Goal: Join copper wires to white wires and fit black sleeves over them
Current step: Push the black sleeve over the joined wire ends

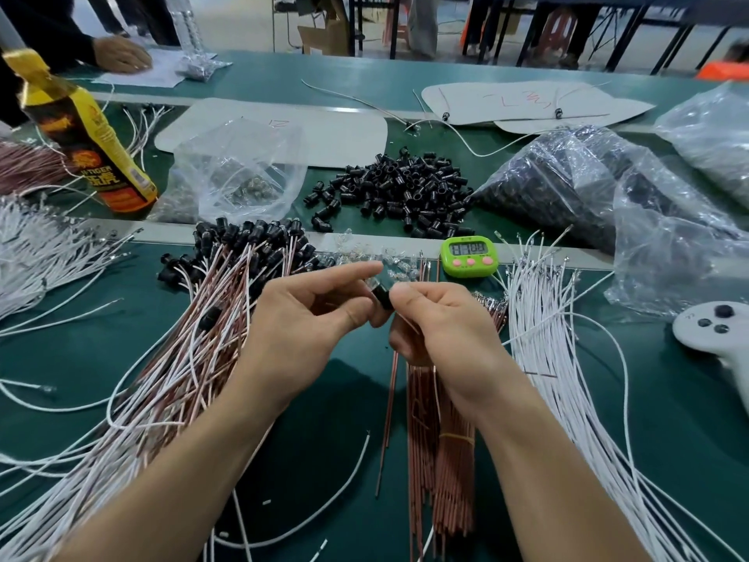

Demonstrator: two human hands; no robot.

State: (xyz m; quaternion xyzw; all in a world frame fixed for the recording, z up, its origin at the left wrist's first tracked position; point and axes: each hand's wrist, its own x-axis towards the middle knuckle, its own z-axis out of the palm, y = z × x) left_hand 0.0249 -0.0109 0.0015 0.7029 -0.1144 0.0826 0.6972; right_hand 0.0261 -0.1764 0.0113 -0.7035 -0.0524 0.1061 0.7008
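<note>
Now L hand [312, 318] & R hand [446, 322] are both pinching one black sleeve [381, 297] mid-air; copper wire [389, 399] is hanging under R hand.

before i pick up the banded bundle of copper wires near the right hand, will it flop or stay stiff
The banded bundle of thin copper-coloured wires lies straight, so it probably lifts fairly stiff. The yellowish band likely keeps it together. The loose copper wire beside it sits outside the band and would probably stay behind.

The bare left forearm [182, 460] and bare right forearm [547, 460] carry no covering; the bare left hand [300, 318] and bare right hand [446, 330] have short nails.
</note>
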